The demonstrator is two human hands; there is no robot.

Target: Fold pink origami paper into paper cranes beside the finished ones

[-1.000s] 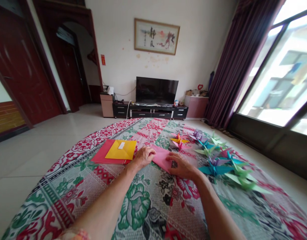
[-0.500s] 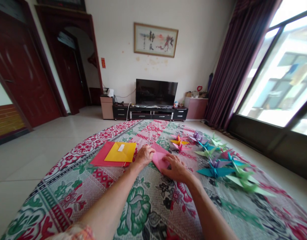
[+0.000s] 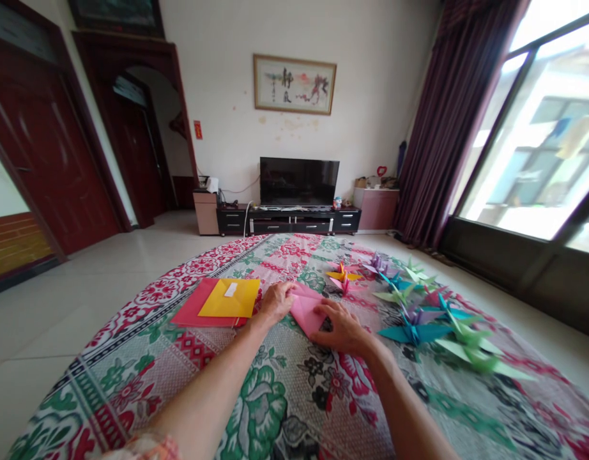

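A pink sheet of origami paper (image 3: 306, 311), creased and partly folded, lies on the patterned tablecloth (image 3: 256, 409) between my hands. My left hand (image 3: 276, 303) pinches its upper left corner between thumb and fingers. At the right edge, my right hand (image 3: 341, 327) is curved over the paper, thumb at the lower corner and fingertips on its surface. Left of my left hand lie red paper sheets (image 3: 191, 306) with a yellow pack of paper (image 3: 233, 300) on top, which bears a small white label.
Several folded paper cranes cover the right side of the round table, among them a blue crane (image 3: 413, 330), a green crane (image 3: 474, 348) and a yellow crane (image 3: 343, 275). Beyond the table stand a television (image 3: 299, 183) and a low black cabinet (image 3: 275, 225).
The camera view has tilted slightly upward. The pink paper's upper part looks flatter and more spread out. Both hands stay on the paper in nearly the same places.
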